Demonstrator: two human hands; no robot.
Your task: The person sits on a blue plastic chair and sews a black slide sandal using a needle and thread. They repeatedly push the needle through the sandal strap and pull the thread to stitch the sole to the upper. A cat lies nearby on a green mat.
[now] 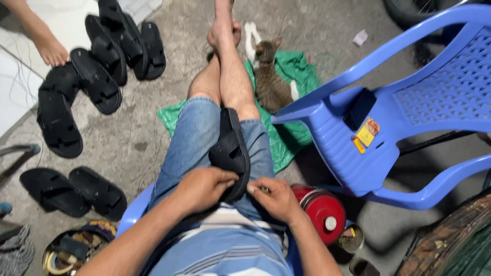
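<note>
My left hand (204,188) is curled around the near end of a black sandal (231,151) that lies lengthwise on my lap, over the denim shorts (197,140), its far end toward my knees. My right hand (276,198) is closed at the sandal's right edge, fingertips pinched on something small that I cannot make out. I am sitting on a blue seat (134,210) with my bare legs stretched forward. Just right of my right wrist stands a red can (321,209) with a small white round cap on its side, and beside it a small open tin (352,239). Under my legs a green cloth (286,138) is spread on the grey concrete floor (143,138), which looks stained and dusty, and a tabby cat (271,82) lies on the cloth next to my shin. To the right a blue plastic chair (409,102) is tipped on its side; on its seat rest a flat black rectangle and, just below it, a small yellow and orange packet (365,134). On the left, black sandals (97,66) are heaped on the floor, and two more sandals (71,191) lie side by side nearer me. Another person's bare foot (48,48) touches the heap at the edge of a white tiled step (15,87). A round container of scraps (71,250) sits at my lower left.
</note>
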